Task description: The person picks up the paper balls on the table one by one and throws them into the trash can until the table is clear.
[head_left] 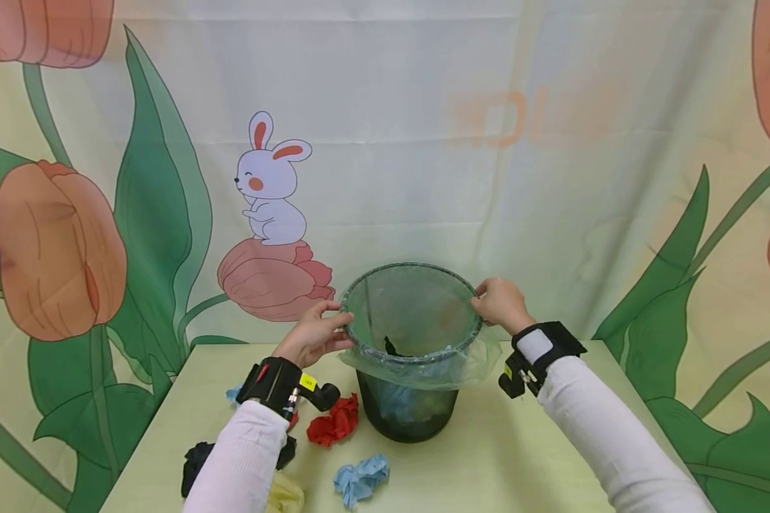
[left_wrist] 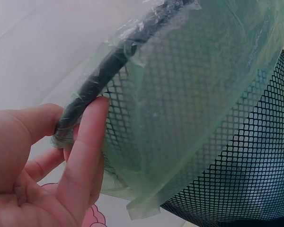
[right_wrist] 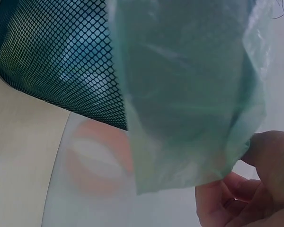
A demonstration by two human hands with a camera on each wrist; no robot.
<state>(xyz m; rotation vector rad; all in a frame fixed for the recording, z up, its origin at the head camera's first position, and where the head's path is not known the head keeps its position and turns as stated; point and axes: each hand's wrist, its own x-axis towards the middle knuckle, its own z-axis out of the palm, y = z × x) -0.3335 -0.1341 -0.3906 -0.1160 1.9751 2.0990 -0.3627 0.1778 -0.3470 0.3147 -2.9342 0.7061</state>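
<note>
A black mesh trash can [head_left: 404,410] stands on the table with a thin, see-through green trash bag [head_left: 423,374] folded outward over its rim. At the left of the rim my left hand [head_left: 317,331] pinches the bag-covered edge; in the left wrist view its thumb lies on one side and its fingers [left_wrist: 87,146] on the other. On the opposite side, my right hand [head_left: 502,303] pinches the bag at the rim. The right wrist view shows that hand [right_wrist: 260,189] at the bag's hanging fold [right_wrist: 189,118]. Something dark and bluish shows through the mesh inside.
Crumpled paper lies left and in front of the can: a red ball [head_left: 335,422], a light blue ball [head_left: 361,480], a black one [head_left: 197,467] and a yellow one [head_left: 286,494], partly behind my left sleeve. A printed curtain [head_left: 385,142] hangs behind the pale table [head_left: 520,456].
</note>
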